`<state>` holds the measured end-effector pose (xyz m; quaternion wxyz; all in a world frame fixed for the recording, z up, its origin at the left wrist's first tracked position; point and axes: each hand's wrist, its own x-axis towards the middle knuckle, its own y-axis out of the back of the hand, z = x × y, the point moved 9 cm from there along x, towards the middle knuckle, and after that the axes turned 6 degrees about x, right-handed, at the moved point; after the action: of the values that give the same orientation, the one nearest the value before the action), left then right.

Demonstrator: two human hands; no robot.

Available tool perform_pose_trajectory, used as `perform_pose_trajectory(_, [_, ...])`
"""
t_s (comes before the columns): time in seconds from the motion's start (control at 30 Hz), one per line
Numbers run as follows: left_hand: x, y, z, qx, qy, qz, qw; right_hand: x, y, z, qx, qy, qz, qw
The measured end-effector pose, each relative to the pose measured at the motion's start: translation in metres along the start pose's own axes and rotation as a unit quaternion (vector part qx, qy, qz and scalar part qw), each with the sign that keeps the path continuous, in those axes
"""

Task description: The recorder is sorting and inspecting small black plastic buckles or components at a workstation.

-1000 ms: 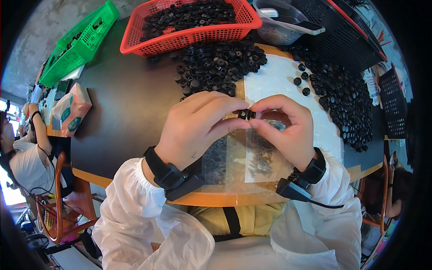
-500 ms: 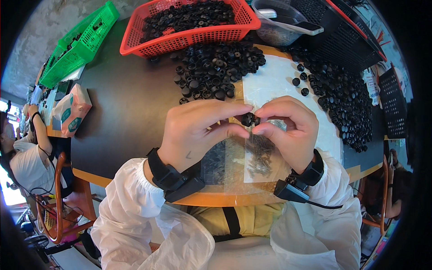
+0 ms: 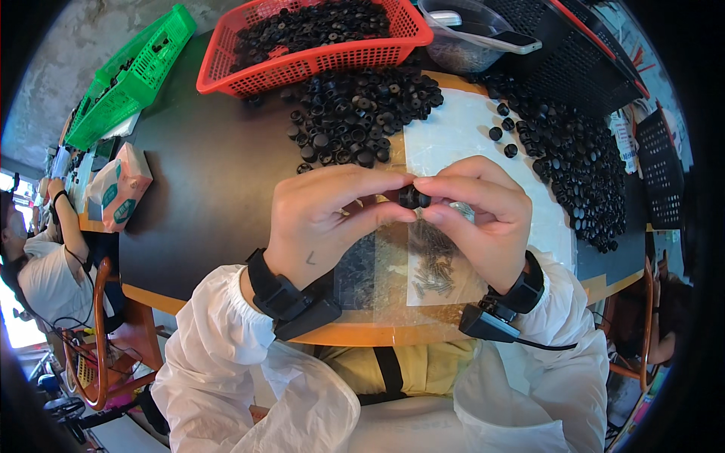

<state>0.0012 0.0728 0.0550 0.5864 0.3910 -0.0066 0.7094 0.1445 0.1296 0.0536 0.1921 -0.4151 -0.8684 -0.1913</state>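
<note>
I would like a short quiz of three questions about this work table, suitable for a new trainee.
1. True or false: the left hand and the right hand pinch one small black round part together, between their fingertips.
2. Which basket holds black parts at the top middle of the table? A. green basket B. red basket C. blue basket
3. Fill the gap: under the hands lies a clear plastic bag with small dark ______ inside.

Key:
1. True.
2. B. The green basket stands further left.
3. Screws, or similar thin metal pieces; their exact kind is hard to tell.
</note>
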Motion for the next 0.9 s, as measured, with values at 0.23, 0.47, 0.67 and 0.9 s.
perform_pose_trajectory(0.23, [0.0, 0.001, 0.011, 0.065, -0.058, -0.011, 0.996, -0.002, -0.001, 0.013, 0.073, -0.064, -0.011, 0.995])
perform_pose_trajectory(0.47, [-0.002, 0.003, 0.017, 0.076, -0.084, 0.023, 0.993, -0.001, -0.014, 0.034, 0.163, -0.196, -0.089, 0.963])
perform_pose_trajectory(0.67, [-0.006, 0.0, 0.025, 0.116, -0.126, 0.021, 0.985, -0.014, -0.023, 0.051, 0.294, -0.314, -0.116, 0.895])
perform_pose_trajectory(0.9, [-0.008, -0.004, 0.042, 0.188, -0.154, 0.004, 0.97, -0.015, -0.026, 0.052, 0.239, -0.332, -0.142, 0.901])
